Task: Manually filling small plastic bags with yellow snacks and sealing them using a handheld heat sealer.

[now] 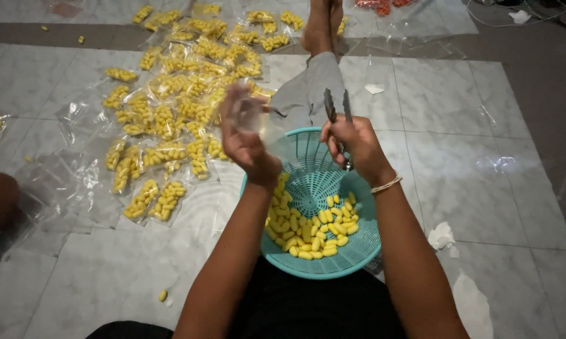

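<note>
- The right hand (pixel 353 145) is closed in a fist around the lower end of a pair of metal tongs (pixel 337 108); the fingers wrap the handle fully.
- The tongs stand nearly upright, long axis running from 6 to 12 o'clock, the two arms pointing up toward 12 with a narrow gap between their tips, nothing between them.
- The left hand (pixel 245 141) is raised at 9 o'clock of the tongs, fingers curled and pinched on a small clear plastic bag (pixel 253 114); it is blurred, so how tight the pinch is cannot be told.
- Both hands hover above the far rim of one teal plastic basket (pixel 308 179), which sits on the person's lap.
- In the basket lies a heap of yellow capsule-shaped pieces (pixel 311 229), gathered at its 6 o'clock side, too many to count surely.
- At 10 to 11 o'clock of the basket, dozens of filled clear packets (pixel 170 113) of the same yellow pieces are spread on the marble tile floor (pixel 459 176).
- One loose yellow piece (pixel 162 295) lies on the floor at 8 o'clock.
- Two tongs arms, one basket, two hands.
</note>
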